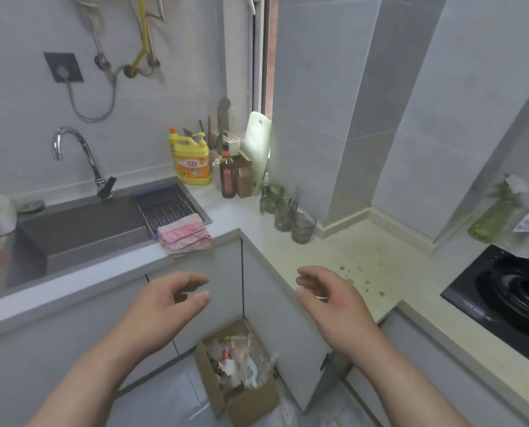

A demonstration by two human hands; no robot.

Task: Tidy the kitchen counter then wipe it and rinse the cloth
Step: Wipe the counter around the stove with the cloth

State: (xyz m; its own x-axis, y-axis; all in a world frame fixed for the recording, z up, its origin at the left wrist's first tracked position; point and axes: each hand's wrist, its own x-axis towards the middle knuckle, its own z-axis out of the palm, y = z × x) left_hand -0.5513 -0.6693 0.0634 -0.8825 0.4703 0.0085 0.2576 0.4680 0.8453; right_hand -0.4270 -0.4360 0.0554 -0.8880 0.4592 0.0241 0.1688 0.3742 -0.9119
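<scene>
Holding: nothing.
Left hand (pixel 164 300): fingers (pixel 195 280) half open, touching nothing.
Right hand (pixel 331 297): fingers half open, near the stained worktop (pixel 334 251).

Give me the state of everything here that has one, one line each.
left hand: open, holding nothing.
right hand: open, holding nothing.
pink cloth: folded, lying on the sink edge.
tap: off, no water running.
counter: stained with yellowish spots, not yet wiped.
cardboard box: open, full of rubbish, on the floor.
cutting board: upright, leaning in the corner.
glasses: upright on the counter.
</scene>
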